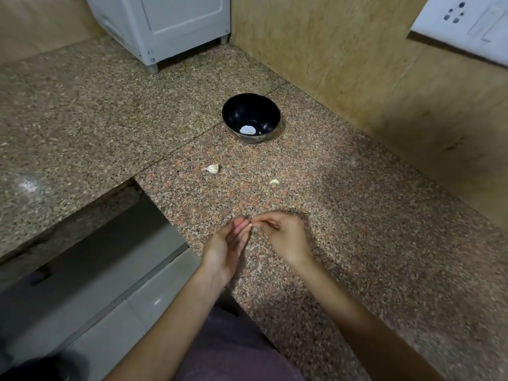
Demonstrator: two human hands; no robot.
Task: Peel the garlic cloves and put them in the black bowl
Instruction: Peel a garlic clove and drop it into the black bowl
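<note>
Head: clove between grips (left, right)

Left hand, right hand (fingertips together)

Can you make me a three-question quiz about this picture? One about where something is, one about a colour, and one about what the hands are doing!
1. Where does the black bowl stand?
A on the granite counter
B on the floor
C in a sink

2. What colour is the piece in the bowl?
A red
B white
C green

3. What are the left hand and right hand doing?
A lying flat
B lifting the bowl
C pinching a small pale bit together

Answers:
1 A, the bowl sits on the speckled stone near the wall.
2 B, a white piece shows at its bottom.
3 C, their fingertips meet on it above the counter.
</note>
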